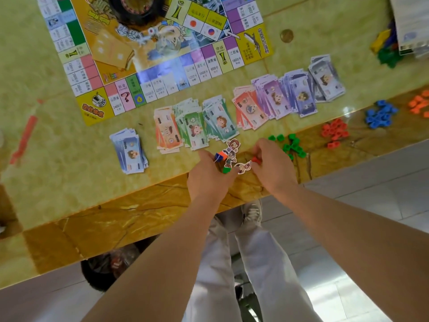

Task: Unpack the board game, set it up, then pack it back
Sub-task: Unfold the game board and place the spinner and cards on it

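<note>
A yellow marbled table (58, 159) carries the unfolded game board (148, 43), which we take as our landmark; a black wheel (137, 10) sits at the board's centre. Along the board's near edge, on the person's side, we see a fanned row of banknotes (248, 110) sorted by colour, running from orange through green and red to purple and grey past the board's near right corner. A separate blue banknote stack (130, 152) lies nearer the person than the board's near left corner. Further from the board than the row, at the table's edge, the left hand (209, 177) curls its fingers round a cluster of character pawns (229, 149) on blue, orange and green stands, while the right hand (272, 169) pinches a red-based pawn (243, 167) that lies tilted against that cluster. To the right of the board's near edge, beyond the banknotes, lie piles of green houses (293, 145), red houses (335, 133), blue houses (380, 115) and orange houses (419, 104). A coin (286, 35) rests just off the board's right edge.
</note>
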A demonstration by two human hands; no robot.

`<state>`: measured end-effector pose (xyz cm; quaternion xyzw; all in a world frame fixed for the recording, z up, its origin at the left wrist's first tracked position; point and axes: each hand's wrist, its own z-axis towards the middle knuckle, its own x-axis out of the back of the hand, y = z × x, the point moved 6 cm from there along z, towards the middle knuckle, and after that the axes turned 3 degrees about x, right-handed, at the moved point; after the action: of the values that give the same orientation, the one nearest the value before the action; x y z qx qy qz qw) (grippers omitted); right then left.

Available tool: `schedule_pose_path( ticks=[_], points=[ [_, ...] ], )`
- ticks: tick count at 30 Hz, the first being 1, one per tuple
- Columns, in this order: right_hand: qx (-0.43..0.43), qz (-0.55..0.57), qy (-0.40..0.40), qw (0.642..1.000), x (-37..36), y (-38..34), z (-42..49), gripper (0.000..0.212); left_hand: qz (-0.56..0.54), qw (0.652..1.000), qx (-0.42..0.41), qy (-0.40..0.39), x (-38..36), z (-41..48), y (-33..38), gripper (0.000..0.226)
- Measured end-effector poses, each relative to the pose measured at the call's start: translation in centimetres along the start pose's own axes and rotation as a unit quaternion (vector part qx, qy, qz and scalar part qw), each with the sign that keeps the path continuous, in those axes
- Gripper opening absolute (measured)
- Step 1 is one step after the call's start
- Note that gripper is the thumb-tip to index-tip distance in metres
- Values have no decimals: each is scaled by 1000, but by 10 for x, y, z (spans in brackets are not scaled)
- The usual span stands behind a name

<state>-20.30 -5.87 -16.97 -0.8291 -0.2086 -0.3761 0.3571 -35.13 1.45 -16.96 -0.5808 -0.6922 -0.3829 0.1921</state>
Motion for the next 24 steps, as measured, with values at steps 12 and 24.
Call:
schedule_pose_path(
  ticks=[12, 24],
  points=[
    [108, -12, -83, 991, -7, -1, 7, 12, 50, 999, -2, 10, 3, 13, -12, 33],
    [132, -6, -88, 987, -9, -48, 22, 30, -85, 994, -14, -68, 15, 15, -43, 27]
  ],
)
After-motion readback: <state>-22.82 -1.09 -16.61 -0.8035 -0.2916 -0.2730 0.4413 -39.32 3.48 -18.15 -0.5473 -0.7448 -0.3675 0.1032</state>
